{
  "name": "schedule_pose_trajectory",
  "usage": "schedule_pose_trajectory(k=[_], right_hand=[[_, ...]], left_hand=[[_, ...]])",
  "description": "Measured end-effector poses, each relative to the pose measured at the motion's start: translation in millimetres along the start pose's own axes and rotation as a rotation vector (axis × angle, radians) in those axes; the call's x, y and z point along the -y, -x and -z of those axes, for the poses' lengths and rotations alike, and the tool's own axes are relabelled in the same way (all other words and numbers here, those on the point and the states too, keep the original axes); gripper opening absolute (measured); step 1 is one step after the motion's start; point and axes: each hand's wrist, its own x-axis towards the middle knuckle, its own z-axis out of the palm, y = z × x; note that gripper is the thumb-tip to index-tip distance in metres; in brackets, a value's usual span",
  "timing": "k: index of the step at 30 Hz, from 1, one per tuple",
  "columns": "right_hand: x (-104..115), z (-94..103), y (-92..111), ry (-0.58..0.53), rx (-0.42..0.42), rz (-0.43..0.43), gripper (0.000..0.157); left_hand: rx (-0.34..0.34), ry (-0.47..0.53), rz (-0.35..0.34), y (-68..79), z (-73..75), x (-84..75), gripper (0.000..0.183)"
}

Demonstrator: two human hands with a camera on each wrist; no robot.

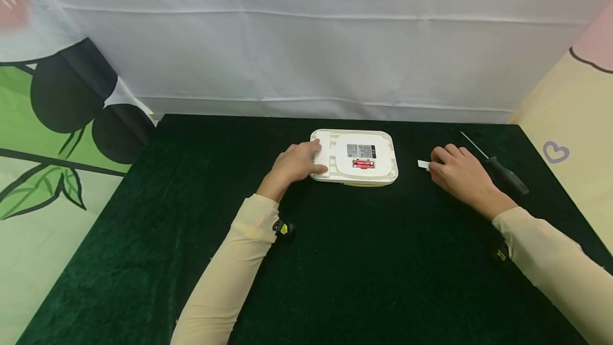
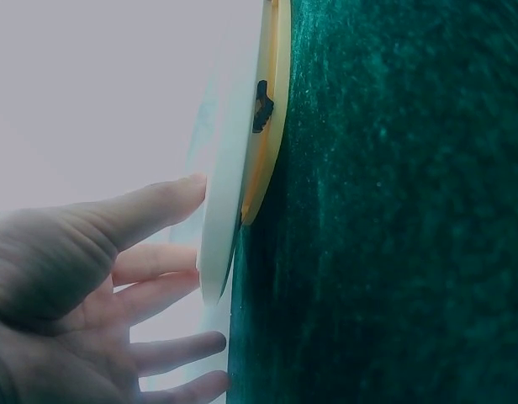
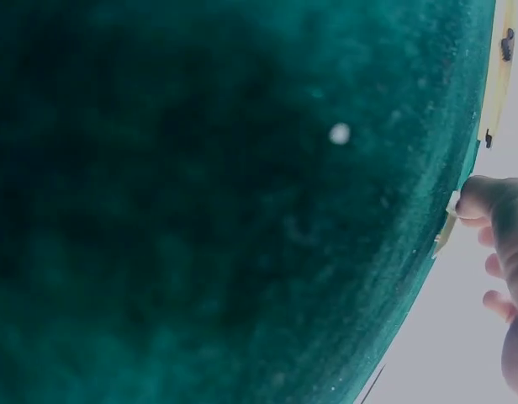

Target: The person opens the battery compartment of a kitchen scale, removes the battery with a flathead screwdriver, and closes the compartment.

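A white, rounded rectangular device (image 1: 341, 177) lies on the dark green cloth with its labelled underside up; a yellow edge shows beneath it. My left hand (image 1: 298, 162) is at its left end, thumb and fingertips touching the white end panel (image 1: 323, 149). In the left wrist view, the fingers of that hand (image 2: 82, 278) are fairly straight and spread beside the device's edge (image 2: 228, 194). To the right of the device, my right hand (image 1: 457, 172) pinches a small flat white piece (image 1: 423, 164) close over the cloth. Its far end is hidden by the fingers.
A screwdriver (image 1: 506, 177) with a dark handle lies just right of my right hand, its shaft pointing away to the back left. Green cloth (image 1: 335, 270) covers the table. Behind it hangs a white sheet (image 1: 306, 57), with printed panels at both sides.
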Motion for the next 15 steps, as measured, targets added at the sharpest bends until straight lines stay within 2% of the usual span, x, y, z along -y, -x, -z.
schedule_pose_trajectory(k=[11, 15], right_hand=[[0.2, 0.3, 3.5, -0.023, -0.006, -0.008, 0.013], [-2.2, 1.2, 6.0, -0.027, -0.010, -0.043, 0.012]], left_hand=[[0.022, 0.009, 0.002, -0.7, 1.0, 0.5, 0.071], [0.020, 0.006, 0.002, -0.6, 0.3, 0.7, 0.070]])
